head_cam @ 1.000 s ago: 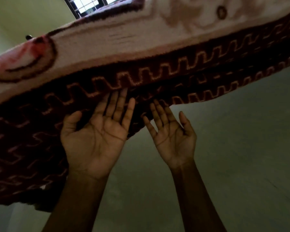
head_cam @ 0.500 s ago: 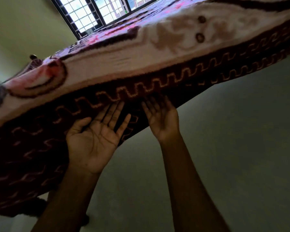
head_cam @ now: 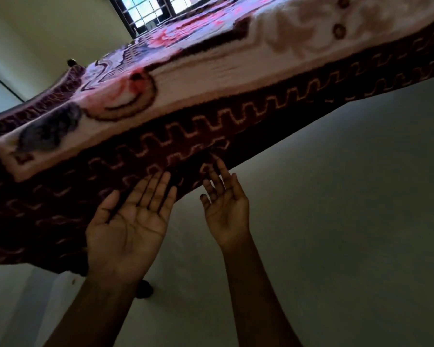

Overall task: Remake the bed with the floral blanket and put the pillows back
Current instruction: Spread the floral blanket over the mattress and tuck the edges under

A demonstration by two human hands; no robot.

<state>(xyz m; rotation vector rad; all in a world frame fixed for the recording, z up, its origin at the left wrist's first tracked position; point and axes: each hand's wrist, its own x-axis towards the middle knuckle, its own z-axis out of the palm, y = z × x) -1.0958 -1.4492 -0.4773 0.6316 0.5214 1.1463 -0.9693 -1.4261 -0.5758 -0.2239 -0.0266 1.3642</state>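
Pale floor (head_cam: 336, 221) fills the right and bottom of the tilted view, greenish wall (head_cam: 48, 26) up left, barred window (head_cam: 145, 11) at the top behind the bed. We see the floral blanket (head_cam: 211, 71) spread flat over the bed top, cream and pink with dark maroon outlines, its maroon border with a cream zigzag line hanging over the near edge. That border drapes down the side, longest at left where it drops low toward the floor. Dark round knob (head_cam: 72, 62) shows at the far left corner of the bed, just past the blanket. A dark foot or leg (head_cam: 143, 289) sits on the floor under the hanging border, partly hidden by our left forearm; we cannot tell what it is exactly.

Left hand (head_cam: 128, 229) is palm up, grip apart, fingers straight and together, tips at the lower edge of the hanging border, touching or just under it, motion blur makes it unclear. Right hand (head_cam: 226, 204) just beside it to the right, also palm up and grip apart, fingers spread a bit, tips at the same border edge. Neither hand clamps any fabric. No pillows seen in this view.
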